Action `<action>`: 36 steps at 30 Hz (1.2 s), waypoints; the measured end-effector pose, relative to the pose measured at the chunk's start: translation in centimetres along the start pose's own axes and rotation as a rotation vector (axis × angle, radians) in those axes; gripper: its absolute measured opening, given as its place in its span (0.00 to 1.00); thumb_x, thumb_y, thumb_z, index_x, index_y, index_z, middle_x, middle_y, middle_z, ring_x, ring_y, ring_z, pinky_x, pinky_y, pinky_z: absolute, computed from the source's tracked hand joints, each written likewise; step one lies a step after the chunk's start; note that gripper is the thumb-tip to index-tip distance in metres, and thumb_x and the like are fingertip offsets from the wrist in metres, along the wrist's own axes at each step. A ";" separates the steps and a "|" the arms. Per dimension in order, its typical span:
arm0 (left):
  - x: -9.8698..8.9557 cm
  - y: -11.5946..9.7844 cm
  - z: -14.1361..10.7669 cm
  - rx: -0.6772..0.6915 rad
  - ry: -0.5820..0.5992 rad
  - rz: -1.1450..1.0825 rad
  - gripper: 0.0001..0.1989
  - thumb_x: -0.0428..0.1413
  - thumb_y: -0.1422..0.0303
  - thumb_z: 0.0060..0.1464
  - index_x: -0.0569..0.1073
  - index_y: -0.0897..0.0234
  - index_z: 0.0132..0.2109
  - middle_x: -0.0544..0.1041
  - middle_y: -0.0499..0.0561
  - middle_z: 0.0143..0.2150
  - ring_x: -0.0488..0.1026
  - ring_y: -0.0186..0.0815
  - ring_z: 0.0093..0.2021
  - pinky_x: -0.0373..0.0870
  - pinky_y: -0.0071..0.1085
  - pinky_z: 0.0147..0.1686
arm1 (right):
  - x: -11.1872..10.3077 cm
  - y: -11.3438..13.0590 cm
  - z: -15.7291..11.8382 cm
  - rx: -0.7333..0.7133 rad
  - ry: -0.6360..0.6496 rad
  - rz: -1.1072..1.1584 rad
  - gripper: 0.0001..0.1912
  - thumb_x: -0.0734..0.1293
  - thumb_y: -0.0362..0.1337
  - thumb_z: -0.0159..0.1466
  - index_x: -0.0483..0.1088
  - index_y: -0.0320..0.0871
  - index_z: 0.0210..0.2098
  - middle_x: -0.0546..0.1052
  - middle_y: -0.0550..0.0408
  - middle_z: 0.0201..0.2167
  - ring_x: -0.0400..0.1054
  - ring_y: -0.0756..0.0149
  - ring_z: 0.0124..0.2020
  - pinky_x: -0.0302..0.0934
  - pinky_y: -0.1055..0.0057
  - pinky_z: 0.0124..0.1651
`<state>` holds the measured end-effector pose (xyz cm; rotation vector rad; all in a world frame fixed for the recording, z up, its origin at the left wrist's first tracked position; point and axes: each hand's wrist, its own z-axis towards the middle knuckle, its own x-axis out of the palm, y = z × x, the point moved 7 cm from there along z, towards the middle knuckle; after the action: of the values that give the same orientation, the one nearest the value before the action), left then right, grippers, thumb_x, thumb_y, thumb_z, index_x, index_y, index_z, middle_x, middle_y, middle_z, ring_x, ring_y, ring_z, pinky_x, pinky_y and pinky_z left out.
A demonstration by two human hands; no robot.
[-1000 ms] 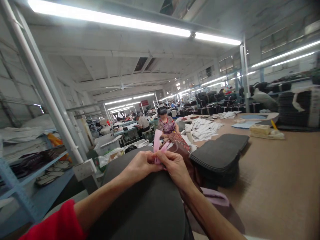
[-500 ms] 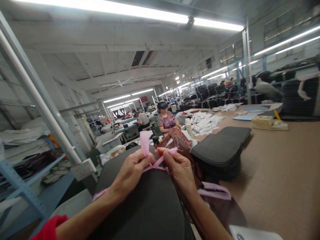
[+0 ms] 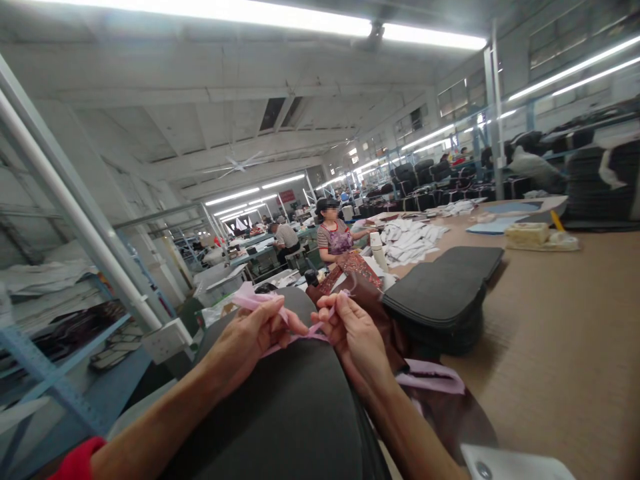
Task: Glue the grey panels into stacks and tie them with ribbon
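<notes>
A pink fabric strip runs across the top of a bundle of dark grey panels in front of me. My left hand pinches one end, and its loose tail points up to the left. My right hand pinches the other end between thumb and fingers, with frayed threads sticking out above. Between the two hands the strip ends cross just over the bundle. Whether a knot has formed there I cannot tell.
On the brown table at right lies a stack of dark grey panels. Another pink strip rests on brown material beside the bundle. A co-worker sits beyond, near white pieces. A metal post stands left.
My left hand has shifted slightly left and down, and its strip tail has tipped from upright to leftward. My right hand stays nearly in place. The co-worker's arm now reaches toward the white pieces.
</notes>
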<state>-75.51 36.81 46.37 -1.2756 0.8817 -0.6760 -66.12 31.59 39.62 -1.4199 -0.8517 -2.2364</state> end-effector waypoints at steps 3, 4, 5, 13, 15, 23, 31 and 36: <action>0.3 -0.1 0.2 0.059 0.063 -0.025 0.19 0.50 0.60 0.55 0.62 0.65 0.20 0.65 0.45 0.20 0.66 0.32 0.27 0.60 0.27 0.31 | 0.7 0.4 0.1 -0.008 0.064 0.029 0.14 0.74 0.42 0.49 0.70 0.38 0.20 0.69 0.59 0.21 0.54 0.82 0.16 0.58 0.79 0.25; 0.3 -0.1 0.2 0.073 0.061 -0.027 0.19 0.50 0.60 0.56 0.61 0.65 0.20 0.63 0.44 0.19 0.65 0.31 0.26 0.59 0.27 0.30 | 0.9 0.6 0.1 -0.003 0.085 0.029 0.14 0.74 0.41 0.50 0.69 0.38 0.20 0.68 0.60 0.21 0.50 0.83 0.15 0.55 0.80 0.22; 0.3 -0.1 0.1 0.085 0.059 -0.021 0.19 0.50 0.61 0.56 0.60 0.64 0.20 0.62 0.44 0.18 0.64 0.31 0.25 0.59 0.27 0.30 | 1.0 0.7 0.2 0.008 0.105 0.023 0.14 0.73 0.40 0.51 0.69 0.38 0.19 0.67 0.60 0.21 0.46 0.83 0.14 0.51 0.80 0.20; 0.5 -0.6 -1.8 0.156 0.052 0.150 0.22 0.48 0.58 0.57 0.61 0.63 0.19 0.61 0.45 0.18 0.64 0.32 0.28 0.61 0.29 0.36 | -0.3 0.9 -0.2 0.068 0.204 -0.116 0.13 0.69 0.39 0.58 0.69 0.37 0.21 0.66 0.60 0.23 0.45 0.82 0.16 0.52 0.78 0.23; 0.3 -0.6 -1.8 0.129 0.049 0.113 0.22 0.49 0.58 0.57 0.62 0.64 0.19 0.62 0.45 0.18 0.64 0.32 0.28 0.61 0.30 0.38 | -0.9 0.6 -0.3 0.059 0.163 -0.084 0.13 0.69 0.40 0.57 0.69 0.38 0.21 0.66 0.60 0.23 0.44 0.82 0.16 0.52 0.78 0.23; 1.5 -0.2 -0.3 -0.030 0.157 0.053 0.20 0.52 0.54 0.53 0.69 0.69 0.27 0.76 0.55 0.31 0.71 0.37 0.35 0.58 0.27 0.28 | -1.2 -0.1 -0.6 0.085 0.069 0.048 0.13 0.73 0.41 0.51 0.68 0.40 0.21 0.64 0.61 0.22 0.49 0.79 0.19 0.52 0.78 0.24; 1.2 -0.3 -1.1 0.120 0.019 0.046 0.23 0.49 0.53 0.54 0.63 0.66 0.21 0.65 0.46 0.18 0.54 0.27 0.20 0.49 0.28 0.23 | -1.1 -0.2 -0.5 0.110 0.144 -0.073 0.12 0.70 0.40 0.57 0.69 0.39 0.22 0.63 0.60 0.22 0.48 0.80 0.18 0.52 0.79 0.23; 0.1 0.1 -1.6 0.134 0.012 0.064 0.25 0.49 0.50 0.53 0.63 0.65 0.19 0.64 0.47 0.18 0.57 0.29 0.21 0.51 0.29 0.23 | -1.6 -1.2 -0.5 0.180 0.170 -0.123 0.14 0.70 0.42 0.56 0.68 0.40 0.21 0.63 0.59 0.23 0.50 0.79 0.18 0.51 0.78 0.22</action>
<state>-76.82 35.90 46.13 -1.1203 0.8688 -0.6811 -66.43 32.11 37.68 -1.1065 -1.0765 -2.2653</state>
